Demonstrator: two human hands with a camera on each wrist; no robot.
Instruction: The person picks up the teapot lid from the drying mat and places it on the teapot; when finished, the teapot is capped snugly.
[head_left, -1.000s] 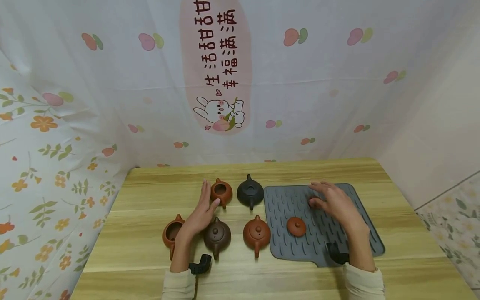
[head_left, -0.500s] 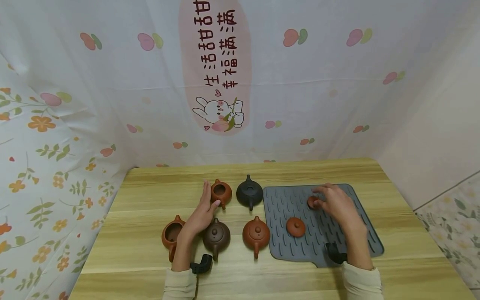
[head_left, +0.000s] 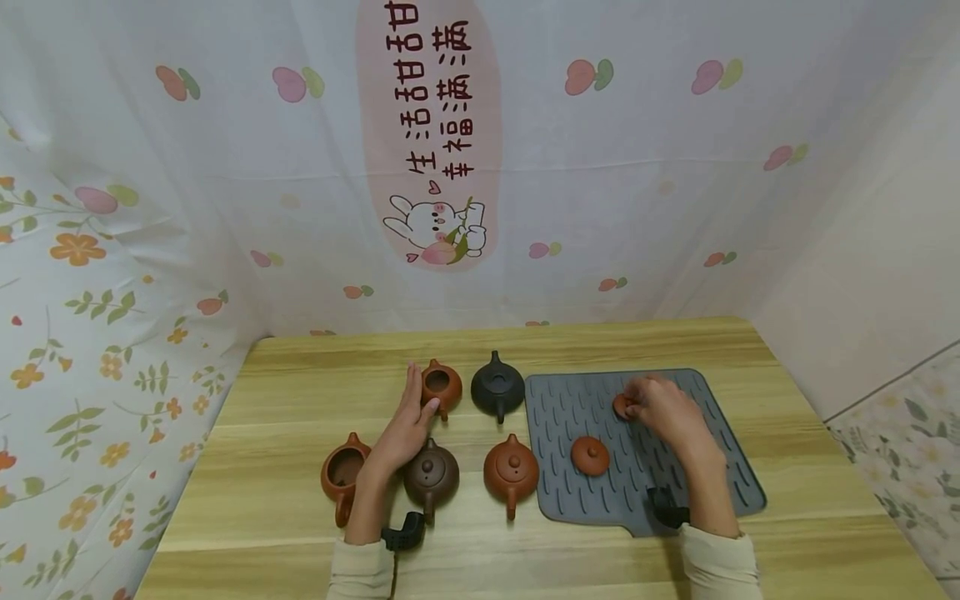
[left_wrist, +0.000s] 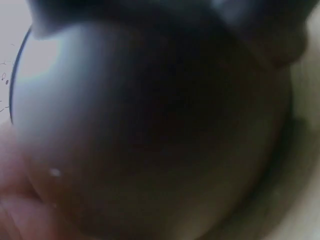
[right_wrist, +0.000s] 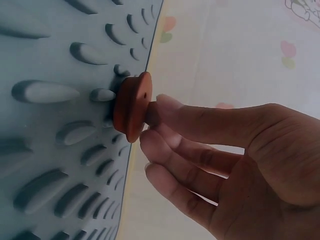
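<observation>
My right hand [head_left: 667,412] pinches the knob of a small reddish-brown teapot lid [head_left: 622,407] between thumb and fingertips. In the right wrist view the lid [right_wrist: 132,107] sits at the ribbed grey mat [right_wrist: 55,145], its flat rim facing the fingers. My left hand [head_left: 401,429] lies along a small lidless orange-brown teapot [head_left: 450,385], fingers straight at its left side and thumb by its near side. Beneath that wrist stands a dark brown lidded teapot [head_left: 431,483], which fills the left wrist view as a blurred dark body [left_wrist: 150,125].
A larger orange lid [head_left: 590,457] lies on the grey mat [head_left: 555,500]. Beside the mat stand a black teapot [head_left: 498,392] and an orange lidded teapot [head_left: 511,479]. Left of my left forearm is an open orange teapot [head_left: 341,468]. A patterned cloth hangs behind the table.
My right hand's thumb and fingers have come together on the small lid's knob, having been apart above it. The left hand stays beside the small lidless teapot.
</observation>
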